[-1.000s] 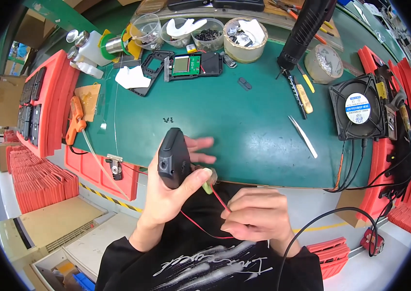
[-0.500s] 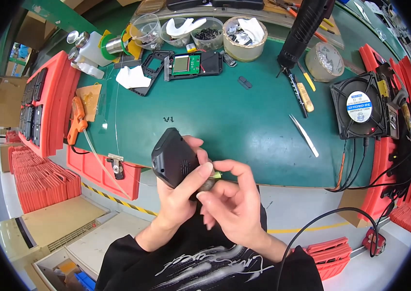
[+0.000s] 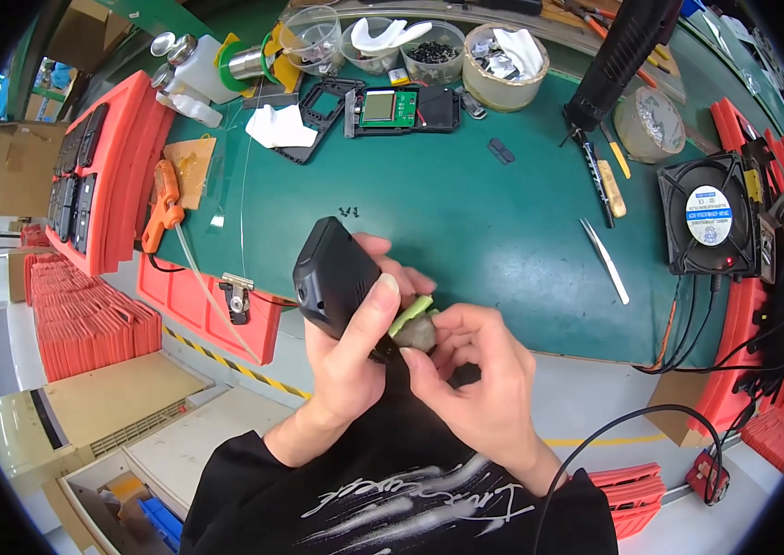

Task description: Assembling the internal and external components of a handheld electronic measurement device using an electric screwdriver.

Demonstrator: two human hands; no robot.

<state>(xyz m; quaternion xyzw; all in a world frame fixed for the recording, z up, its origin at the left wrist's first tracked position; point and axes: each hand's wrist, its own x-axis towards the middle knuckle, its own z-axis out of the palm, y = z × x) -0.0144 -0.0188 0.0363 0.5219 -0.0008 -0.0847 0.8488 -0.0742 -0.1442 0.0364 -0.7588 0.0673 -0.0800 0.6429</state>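
My left hand grips a black plastic device housing, held upright just in front of the green mat's near edge. My right hand pinches a small grey-and-green battery pack against the housing's lower right side. Both hands meet close to my chest, above my black printed shirt. The red wires seen earlier are hidden behind my fingers.
A green mat covers the bench. On it lie an open circuit board with display, tweezers, screwdrivers, round tubs of parts and an orange glue gun. A black fan stands right, red trays left.
My right hand rose from my lap, where it held red wires, up to the housing. It now presses the battery pack against it. The left hand tilted the housing slightly.
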